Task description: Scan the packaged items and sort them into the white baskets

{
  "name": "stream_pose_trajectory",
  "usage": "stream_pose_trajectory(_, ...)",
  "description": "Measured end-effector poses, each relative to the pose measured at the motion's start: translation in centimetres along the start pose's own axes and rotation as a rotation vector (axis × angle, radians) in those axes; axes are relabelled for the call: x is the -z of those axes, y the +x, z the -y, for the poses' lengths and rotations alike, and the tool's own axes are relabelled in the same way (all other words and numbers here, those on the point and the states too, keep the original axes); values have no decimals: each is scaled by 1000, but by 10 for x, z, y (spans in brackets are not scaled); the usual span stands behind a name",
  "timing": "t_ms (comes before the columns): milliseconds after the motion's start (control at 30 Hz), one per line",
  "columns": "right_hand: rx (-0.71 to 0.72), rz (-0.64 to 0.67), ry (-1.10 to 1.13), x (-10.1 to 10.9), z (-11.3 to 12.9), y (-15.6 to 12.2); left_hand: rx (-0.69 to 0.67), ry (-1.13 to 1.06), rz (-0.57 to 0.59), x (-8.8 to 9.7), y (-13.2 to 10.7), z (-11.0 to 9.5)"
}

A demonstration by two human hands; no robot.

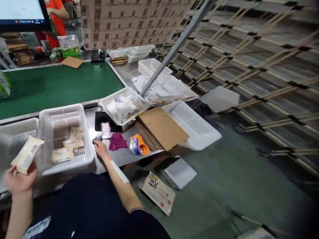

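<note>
My left hand (pixel 21 179) is closed on the lower end of a cream soft pack of wipes (pixel 28 154), with a printed label facing up. It holds this pack over a white plastic basket (pixel 18 132) at the far left. Similar cream packs (pixel 62 155) lie in the neighbouring white perforated basket (pixel 84 139). My right hand (pixel 101 150) is closed around the near end of a small dark grey handheld scanner (pixel 97 137), just right of that basket; its exact shape is partly hidden by the fingers. A crumpled purple cloth (pixel 118 141) lies beside this hand.
An orange and blue tape dispenser (pixel 139 145) sits by stacked cardboard (pixel 164 127). Behind are a tilted basket of white packets (pixel 123 106), a green conveyor belt (pixel 57 83) and a monitor (pixel 22 15). A grey pole (pixel 179 43) slants across. Boxes (pixel 159 192) lie below.
</note>
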State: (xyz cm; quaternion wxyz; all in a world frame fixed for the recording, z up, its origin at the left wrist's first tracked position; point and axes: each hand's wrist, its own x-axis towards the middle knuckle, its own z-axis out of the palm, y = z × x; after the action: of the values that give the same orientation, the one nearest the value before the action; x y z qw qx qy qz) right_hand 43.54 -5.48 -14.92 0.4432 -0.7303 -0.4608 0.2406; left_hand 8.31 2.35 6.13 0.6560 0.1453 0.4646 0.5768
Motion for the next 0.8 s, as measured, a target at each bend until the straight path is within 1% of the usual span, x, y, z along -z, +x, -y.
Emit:
stream_pose_trajectory(67,-79,-13,-17,15,-10,6,-64,-71,-45,11,-17,15)
stream_pose_trajectory(133,-201,-90,-54,35,-25,7,-83,-154,-48,17,-32,31)
stream_pose_trajectory(167,-268,-137,-76,46,-34,6,-71,-196,-18,18,-39,39)
stream_pose_trajectory(233,-388,-208,-110,68,-51,0,-30,-250,98,16,-55,54)
stream_pose_trajectory(300,-441,-227,-114,88,-67,-8,-30,-214,189,5,-73,70)
stream_pose_trajectory(333,-437,-221,-100,97,-74,-10,-63,-162,198,-3,-82,78)
stream_pose_trajectory(400,-391,-210,-46,116,-85,-10,-157,-28,155,-24,-95,93)
stream_pose_trajectory(467,-343,-241,25,132,-85,-4,-237,69,112,-44,-102,105)
stream_pose_trajectory(500,-323,-269,59,138,-79,-3,-266,100,104,-53,-104,111)
stream_pose_trajectory(533,-281,-299,100,142,-68,-3,-286,128,104,-61,-105,116)
stream_pose_trajectory(567,-199,-317,153,145,-50,-7,-298,155,109,-69,-105,122)
stream_pose_trajectory(600,-81,-315,211,144,-28,-13,-304,186,115,-76,-105,130)
stream_pose_trajectory(633,76,-288,278,141,0,-21,-307,227,118,-84,-105,138)
stream_pose_trajectory(667,261,-226,335,134,30,-28,-309,281,119,-91,-106,148)
stream_pose_trajectory(700,404,-136,357,125,60,-33,-318,345,114,-98,-108,158)
stream_pose_trajectory(733,500,-29,357,114,88,-35,-334,417,104,-104,-110,167)
stream_pose_trajectory(767,560,49,344,104,111,-33,-355,487,94,-108,-113,175)
stream_pose_trajectory(800,576,88,327,94,127,-27,-374,545,86,-111,-116,180)
